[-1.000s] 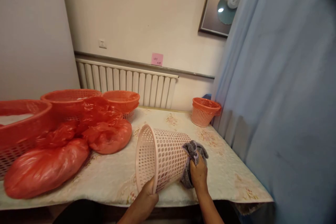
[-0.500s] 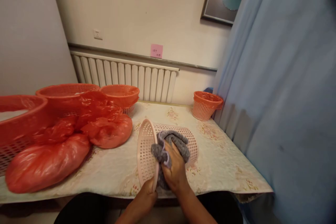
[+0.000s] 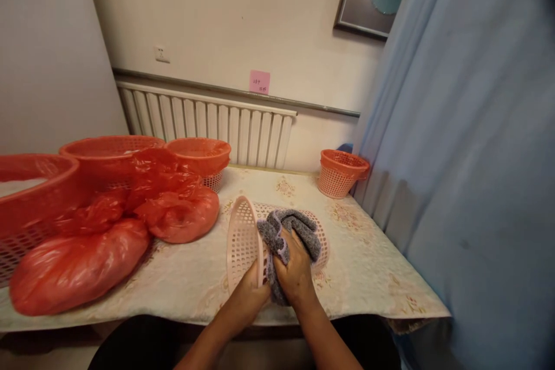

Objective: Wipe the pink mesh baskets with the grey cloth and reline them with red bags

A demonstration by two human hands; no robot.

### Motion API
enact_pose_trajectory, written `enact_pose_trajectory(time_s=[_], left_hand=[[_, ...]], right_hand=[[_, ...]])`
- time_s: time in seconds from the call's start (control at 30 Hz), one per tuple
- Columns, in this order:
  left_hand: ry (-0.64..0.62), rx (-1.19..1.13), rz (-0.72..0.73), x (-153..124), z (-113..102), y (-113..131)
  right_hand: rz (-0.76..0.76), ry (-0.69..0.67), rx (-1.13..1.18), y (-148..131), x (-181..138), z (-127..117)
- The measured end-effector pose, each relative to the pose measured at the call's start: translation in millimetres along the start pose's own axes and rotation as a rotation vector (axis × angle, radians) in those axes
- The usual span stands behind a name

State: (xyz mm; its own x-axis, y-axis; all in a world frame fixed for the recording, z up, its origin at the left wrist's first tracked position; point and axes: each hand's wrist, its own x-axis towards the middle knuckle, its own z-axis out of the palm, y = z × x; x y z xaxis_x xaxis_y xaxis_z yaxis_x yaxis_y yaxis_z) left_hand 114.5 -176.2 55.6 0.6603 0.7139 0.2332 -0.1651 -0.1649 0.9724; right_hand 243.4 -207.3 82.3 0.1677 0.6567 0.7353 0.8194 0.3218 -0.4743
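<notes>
A pale pink perforated basket (image 3: 243, 237) lies on its side near the front edge of the table (image 3: 368, 277), its mouth facing left. My left hand (image 3: 254, 289) grips the rim at its lower edge. My right hand (image 3: 295, 272) is closed on a grey cloth (image 3: 286, 230) and presses it against the basket's outer wall. The cloth covers much of the wall's middle.
Red plastic bags (image 3: 78, 266) and several red baskets (image 3: 39, 191) crowd the table's left side. A small orange basket (image 3: 340, 172) stands at the far right corner. A blue curtain (image 3: 468, 156) hangs along the right; a radiator (image 3: 208, 127) runs behind.
My right hand moved the grey cloth from the basket's closed end up onto its side wall. My left hand has shifted slightly up the rim.
</notes>
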Motion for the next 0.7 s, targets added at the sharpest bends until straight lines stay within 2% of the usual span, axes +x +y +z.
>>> enact_pose_trajectory(time_s=[0.1,0.23,0.33,0.43,0.5,0.57,0.7], left_hand=[[-0.001,-0.04,0.019,7,1,-2],[-0.061,-0.05,-0.019,4,-2,-13],[-0.098,-0.049,-0.013,2,-1,-15],[-0.074,-0.014,-0.01,2,2,-11],[-0.069,-0.006,-0.005,3,4,-8],[-0.096,-0.013,0.008,3,5,-7],[-0.107,-0.008,0.026,2,5,-7]], right_hand=[[0.001,-0.009,-0.014,17,0,0],[0.043,0.08,-0.081,68,3,-6],[0.159,0.188,-0.14,110,-1,-16],[0.325,0.279,-0.173,132,-18,-20],[0.408,0.301,-0.168,133,-36,-15],[0.405,0.327,-0.156,123,-57,-3],[0.189,0.317,-0.124,80,-84,25]])
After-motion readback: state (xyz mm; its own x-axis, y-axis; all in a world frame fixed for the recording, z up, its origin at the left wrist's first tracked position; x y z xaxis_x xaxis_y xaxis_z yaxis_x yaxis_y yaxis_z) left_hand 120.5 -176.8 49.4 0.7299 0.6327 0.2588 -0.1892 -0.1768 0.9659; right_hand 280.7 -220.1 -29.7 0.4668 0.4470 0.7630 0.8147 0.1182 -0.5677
